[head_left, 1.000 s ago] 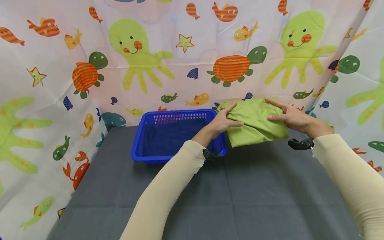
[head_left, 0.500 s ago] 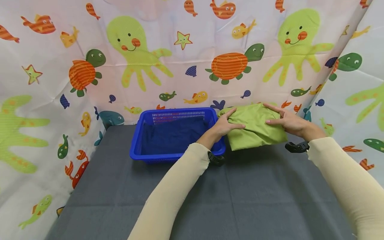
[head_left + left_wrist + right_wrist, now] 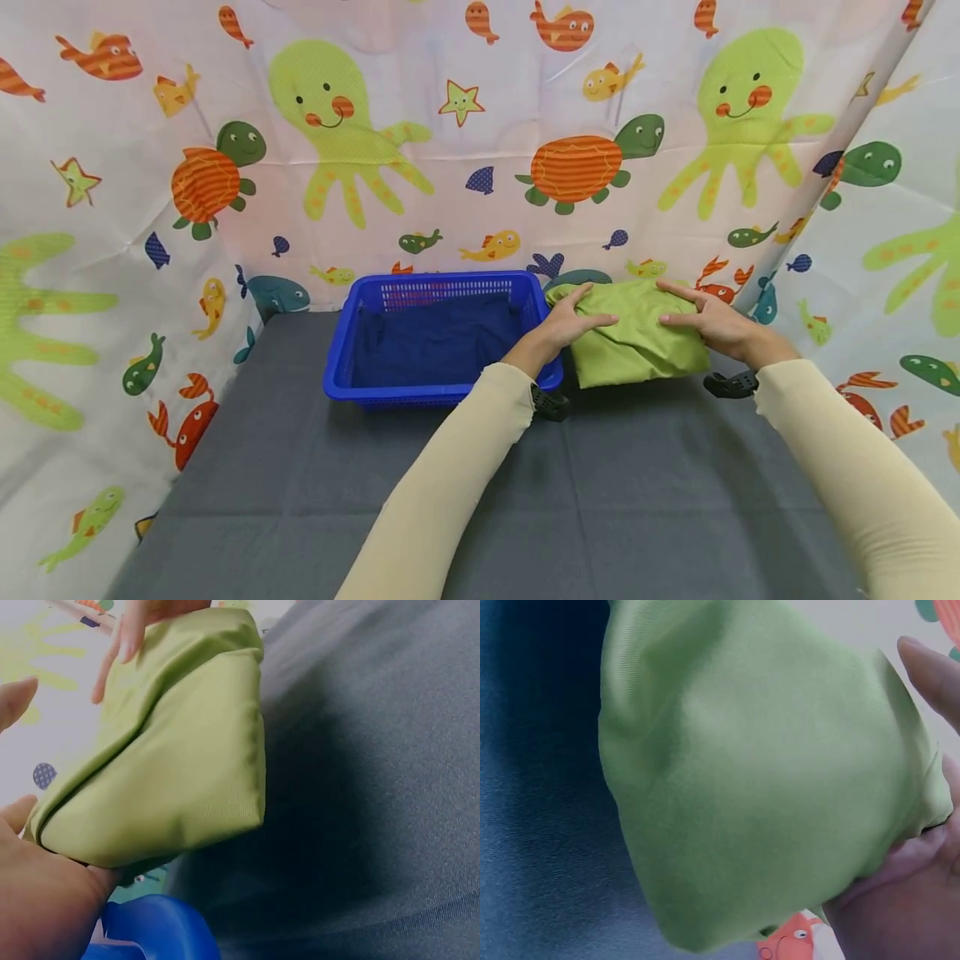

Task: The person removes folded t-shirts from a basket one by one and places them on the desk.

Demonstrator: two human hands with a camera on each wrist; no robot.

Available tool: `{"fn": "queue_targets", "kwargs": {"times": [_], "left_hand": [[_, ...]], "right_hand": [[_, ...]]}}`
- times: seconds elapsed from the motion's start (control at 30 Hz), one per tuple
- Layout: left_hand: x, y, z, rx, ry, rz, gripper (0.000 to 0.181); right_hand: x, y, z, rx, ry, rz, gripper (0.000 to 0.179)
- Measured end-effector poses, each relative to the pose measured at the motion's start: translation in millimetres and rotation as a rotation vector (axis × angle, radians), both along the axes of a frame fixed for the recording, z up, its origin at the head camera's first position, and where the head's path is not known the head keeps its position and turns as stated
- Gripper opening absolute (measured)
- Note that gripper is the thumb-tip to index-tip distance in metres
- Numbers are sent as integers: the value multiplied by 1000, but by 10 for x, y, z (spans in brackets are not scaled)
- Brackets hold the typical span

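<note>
A folded light green cloth [image 3: 637,346] is held between both hands to the right of the blue basket. My left hand [image 3: 557,332] grips its left end, thumb on top and part of the fingers hidden beneath. At the opposite end my right hand [image 3: 723,327] holds it the same way, as the right wrist view shows with the cloth [image 3: 765,765] lying in the palm. A dark shadow falls on the table beside the cloth [image 3: 180,765] in the left wrist view; whether its lower edge touches the table I cannot tell.
A blue plastic basket [image 3: 405,392] stands left of the hands, close to the back curtain. Inside it lies a dark blue cloth [image 3: 442,342]. Grey fabric covers the table [image 3: 337,500]. A sea-animal patterned curtain [image 3: 480,100] encloses the back and both sides.
Both hands have lowered the green cloth toward the table, the right hand also shifting slightly left and the left hand slightly right. The basket stays in place.
</note>
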State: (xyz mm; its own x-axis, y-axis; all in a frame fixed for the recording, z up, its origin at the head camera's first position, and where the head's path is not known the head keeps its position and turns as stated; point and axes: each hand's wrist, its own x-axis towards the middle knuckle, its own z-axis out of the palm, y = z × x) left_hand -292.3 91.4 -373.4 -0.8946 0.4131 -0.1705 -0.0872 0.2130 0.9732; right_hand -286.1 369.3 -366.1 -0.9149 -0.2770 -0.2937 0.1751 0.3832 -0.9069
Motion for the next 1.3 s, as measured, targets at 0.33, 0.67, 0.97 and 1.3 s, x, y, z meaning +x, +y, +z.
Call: {"fn": "queue_targets", "kwargs": {"times": [0.33, 0.67, 0.97, 1.3], "left_hand": [[-4, 43, 34, -24, -28, 36, 73], [10, 105, 13, -24, -59, 31, 73], [21, 116, -41, -30, -82, 2, 76], [68, 187, 1, -153, -109, 10, 79]], "right_hand": [[-37, -16, -117, 37, 15, -31, 80], [-74, -33, -247, 55, -5, 37, 83], [-40, -63, -246, 71, -16, 53, 85], [-64, -12, -286, 369, 25, 19, 88]]}}
